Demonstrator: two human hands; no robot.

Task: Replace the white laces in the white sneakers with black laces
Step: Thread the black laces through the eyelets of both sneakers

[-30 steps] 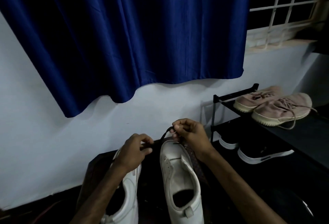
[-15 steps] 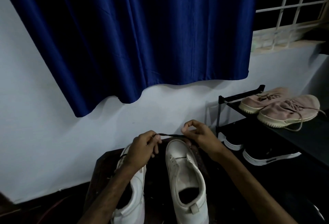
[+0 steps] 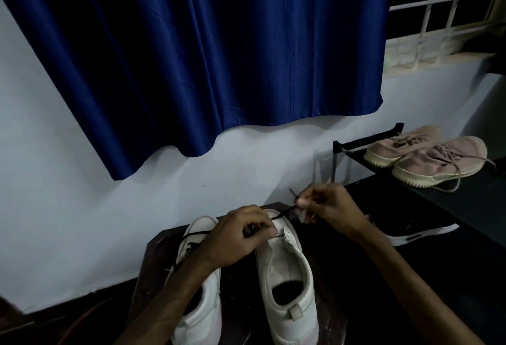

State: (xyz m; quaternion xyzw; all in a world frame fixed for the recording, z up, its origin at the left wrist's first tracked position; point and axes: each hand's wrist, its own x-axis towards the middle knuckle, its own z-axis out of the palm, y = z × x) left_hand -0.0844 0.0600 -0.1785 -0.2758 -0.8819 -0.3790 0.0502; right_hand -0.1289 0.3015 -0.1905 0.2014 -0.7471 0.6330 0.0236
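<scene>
Two white sneakers stand side by side on a dark wooden stool, toes toward the wall. The right sneaker has no lace in most of its eyelets. My left hand rests over its toe end, fingers curled and pinching the black lace there. My right hand pinches the same lace near its tip, just above and right of the toe; the aglet sticks out up and left of the fingers. The left sneaker carries a black lace across its front, partly hidden by my left forearm.
A black shoe rack stands to the right with a pair of pink sneakers on top and a black sneaker with a white sole below. A blue curtain hangs on the wall ahead, beside a barred window.
My left hand has moved right, from above the left sneaker onto the toe of the right sneaker. The right hand has drawn the lace end up and to the right.
</scene>
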